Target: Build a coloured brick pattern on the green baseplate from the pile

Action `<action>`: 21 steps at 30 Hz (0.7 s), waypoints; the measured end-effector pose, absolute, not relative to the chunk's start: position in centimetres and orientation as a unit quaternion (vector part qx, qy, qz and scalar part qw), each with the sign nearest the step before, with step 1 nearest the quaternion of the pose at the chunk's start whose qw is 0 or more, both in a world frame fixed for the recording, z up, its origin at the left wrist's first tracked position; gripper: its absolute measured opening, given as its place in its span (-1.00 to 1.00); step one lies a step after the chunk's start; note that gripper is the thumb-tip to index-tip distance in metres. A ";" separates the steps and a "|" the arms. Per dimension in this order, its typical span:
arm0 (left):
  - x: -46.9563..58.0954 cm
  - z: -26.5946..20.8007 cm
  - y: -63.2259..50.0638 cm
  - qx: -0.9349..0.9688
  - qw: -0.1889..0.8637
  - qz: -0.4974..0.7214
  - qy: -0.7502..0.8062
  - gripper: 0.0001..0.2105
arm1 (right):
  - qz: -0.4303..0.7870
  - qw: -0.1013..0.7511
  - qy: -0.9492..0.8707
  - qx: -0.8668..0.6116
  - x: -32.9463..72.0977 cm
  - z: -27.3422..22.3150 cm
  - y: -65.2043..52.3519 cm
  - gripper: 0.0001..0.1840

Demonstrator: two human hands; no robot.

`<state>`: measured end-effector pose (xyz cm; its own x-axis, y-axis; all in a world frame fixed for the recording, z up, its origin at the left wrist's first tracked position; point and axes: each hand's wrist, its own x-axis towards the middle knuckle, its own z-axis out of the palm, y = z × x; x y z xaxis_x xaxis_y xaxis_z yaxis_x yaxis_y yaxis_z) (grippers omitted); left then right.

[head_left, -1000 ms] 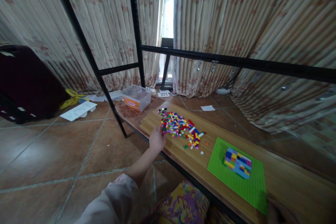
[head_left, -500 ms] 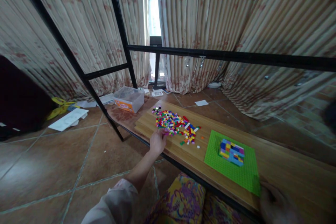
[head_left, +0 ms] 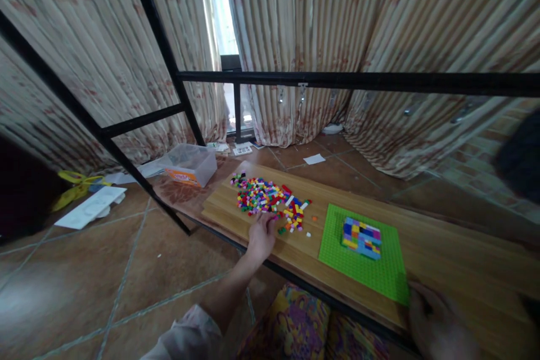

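Observation:
My left hand (head_left: 260, 237) reaches to the near edge of a heap of small coloured toy bricks (head_left: 264, 194). Its fingertips are pinched together; what they hold, if anything, is too small to make out. Right of the heap lies a green baseplate (head_left: 337, 253), with a low block of multicoloured bricks (head_left: 361, 239) built up on it. My right hand (head_left: 436, 318) rests at the plate's near right corner, fingers bent and blurred. I cannot tell whether it grips the plate or only touches it.
The wooden board (head_left: 291, 250) lies on a bench with a black metal frame (head_left: 295, 77) above. A clear plastic box (head_left: 192, 163) with an orange label stands at the left end. A few loose bricks lie between heap and baseplate. Papers (head_left: 90, 208) are on the tiled floor.
The camera view has shifted, so the board and bricks appear further left. My left hand has moved slightly right along the heap's near edge. My right hand stays by the plate's corner.

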<state>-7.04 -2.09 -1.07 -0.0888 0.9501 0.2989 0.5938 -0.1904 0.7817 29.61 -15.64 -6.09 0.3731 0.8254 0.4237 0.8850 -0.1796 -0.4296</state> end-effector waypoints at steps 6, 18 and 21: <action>-3.1 -0.5 -2.3 0.522 0.442 0.493 0.538 -0.82 | -0.074 0.285 -0.544 -0.786 28.6 -5.5 -15.7 -0.52; 5.7 -0.1 -1.5 0.547 0.504 0.461 0.484 -0.82 | -0.098 0.330 -0.539 -0.769 28.1 -5.8 -15.5 -0.55; 7.5 -0.2 -0.8 0.609 0.452 0.435 0.486 -0.80 | -0.098 0.336 -0.540 -0.765 27.9 -5.7 -15.5 -0.56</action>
<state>7.46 -0.77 -0.16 0.1501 0.9845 0.0903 0.1990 -0.1196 0.9727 27.92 -15.54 -5.67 0.3974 0.7606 0.5135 0.8928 -0.1910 -0.4080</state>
